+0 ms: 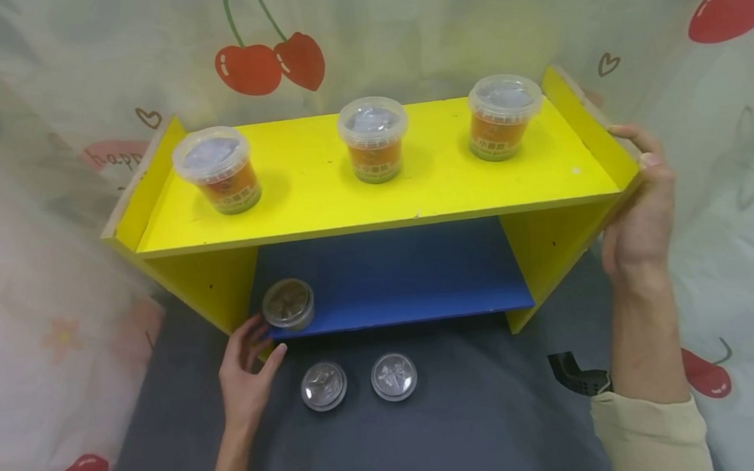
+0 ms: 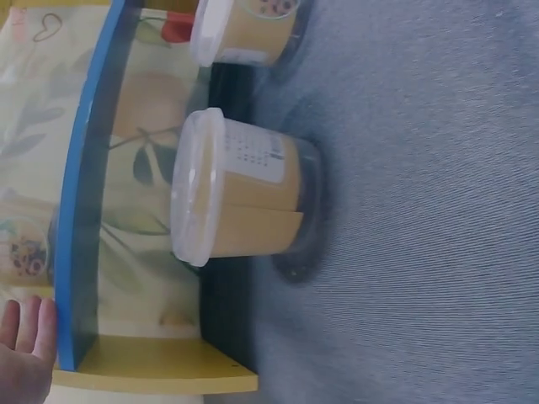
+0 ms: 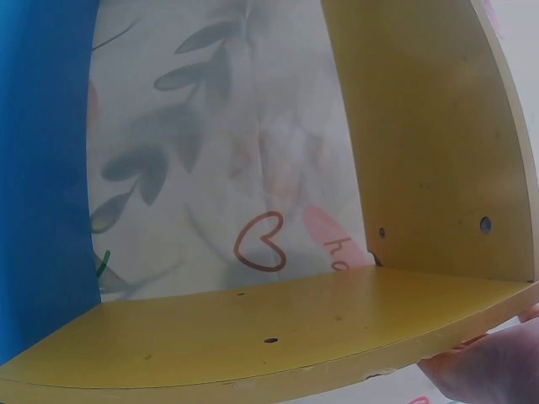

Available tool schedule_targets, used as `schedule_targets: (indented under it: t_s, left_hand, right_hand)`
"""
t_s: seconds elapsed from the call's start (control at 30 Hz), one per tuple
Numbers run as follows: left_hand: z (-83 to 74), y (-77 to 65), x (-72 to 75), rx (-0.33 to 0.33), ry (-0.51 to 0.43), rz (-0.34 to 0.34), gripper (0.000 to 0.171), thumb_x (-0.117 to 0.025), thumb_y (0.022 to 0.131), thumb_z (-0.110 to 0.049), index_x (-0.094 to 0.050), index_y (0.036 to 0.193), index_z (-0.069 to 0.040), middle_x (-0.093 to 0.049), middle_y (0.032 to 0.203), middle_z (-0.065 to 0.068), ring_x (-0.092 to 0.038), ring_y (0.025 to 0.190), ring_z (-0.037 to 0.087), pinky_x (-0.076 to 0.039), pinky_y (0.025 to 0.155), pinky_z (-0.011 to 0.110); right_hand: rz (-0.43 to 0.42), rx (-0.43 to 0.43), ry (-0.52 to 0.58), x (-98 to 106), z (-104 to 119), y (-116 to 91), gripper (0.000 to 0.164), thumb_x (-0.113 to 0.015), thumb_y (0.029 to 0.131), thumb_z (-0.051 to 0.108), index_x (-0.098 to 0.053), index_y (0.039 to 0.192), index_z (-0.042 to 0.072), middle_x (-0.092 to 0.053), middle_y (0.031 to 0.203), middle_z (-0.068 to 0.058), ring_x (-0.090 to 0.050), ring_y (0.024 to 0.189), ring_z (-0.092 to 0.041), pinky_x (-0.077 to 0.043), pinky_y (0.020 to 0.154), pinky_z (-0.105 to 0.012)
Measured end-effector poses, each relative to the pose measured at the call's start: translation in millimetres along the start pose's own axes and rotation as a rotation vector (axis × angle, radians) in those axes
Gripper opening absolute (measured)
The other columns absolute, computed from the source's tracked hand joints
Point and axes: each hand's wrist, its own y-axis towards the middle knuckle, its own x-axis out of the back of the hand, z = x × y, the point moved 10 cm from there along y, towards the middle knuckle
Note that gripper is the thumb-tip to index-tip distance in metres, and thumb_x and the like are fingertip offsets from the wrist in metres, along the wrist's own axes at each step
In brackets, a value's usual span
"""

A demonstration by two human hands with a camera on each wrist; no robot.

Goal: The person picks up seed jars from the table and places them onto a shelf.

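A yellow shelf unit (image 1: pixel 325 217) with a blue lower board (image 1: pixel 392 277) stands on dark cloth. On the blue board's left end sits a clear-lidded plastic tub (image 1: pixel 289 304). My left hand (image 1: pixel 250 370) is beside that tub and the board's left end, fingers extended and thumb apart; whether they touch is unclear. In the left wrist view, the left fingers (image 2: pixel 38 328) look straight, just below the tub (image 2: pixel 25 248). My right hand (image 1: pixel 644 207) grips the unit's right side panel (image 1: pixel 592 132) near its upper front corner. Only part of that hand (image 3: pixel 493 362) shows in the right wrist view.
Three tubs with orange labels, left (image 1: pixel 230 186), middle (image 1: pixel 375 154) and right (image 1: pixel 502 133), stand on the yellow top. Two more tubs, one (image 1: pixel 324 385) and another (image 1: pixel 394 377), stand on the cloth before the unit. A cherry-print curtain (image 1: pixel 418 34) hangs behind.
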Motion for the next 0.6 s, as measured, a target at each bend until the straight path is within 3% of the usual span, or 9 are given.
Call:
schedule_targets:
  t_s: [0.27,0.4,0.6]
  left_hand:
    - [9.0,-15.9,7.1,0.011,0.001,-0.021,0.058,-0.073,0.075,0.021,-0.056,0.13,0.008,-0.058,0.121,0.031,-0.066,0.1,0.023,-0.052,0.088,0.026]
    - [7.3,-22.2,0.7,-0.007,0.014,0.018,0.051,-0.072,0.075,0.022,-0.058,0.123,0.013,-0.059,0.118,0.035,-0.067,0.098,0.029,-0.053,0.087,0.028]
    - [29.9,-32.6,-7.5,0.029,0.03,0.094,0.05,-0.075,0.074,0.019,-0.061,0.122,0.009,-0.063,0.118,0.029,-0.065,0.108,0.017,-0.051,0.09,0.025]
  right_hand:
    - [0.002,0.0,-0.012,0.4,0.2,-2.6,0.043,-0.033,0.1,0.022,-0.053,0.133,0.001,-0.054,0.072,-0.009,-0.054,0.057,-0.019,-0.047,0.054,-0.023]
    - [0.003,0.003,-0.011,1.8,1.0,-2.4,0.044,-0.033,0.099,0.021,-0.053,0.133,0.0,-0.054,0.071,-0.009,-0.053,0.056,-0.02,-0.047,0.052,-0.024]
    - [0.006,0.0,-0.046,1.4,1.2,-1.0,0.044,-0.033,0.099,0.022,-0.053,0.132,0.001,-0.055,0.074,-0.009,-0.055,0.059,-0.02,-0.048,0.053,-0.023]
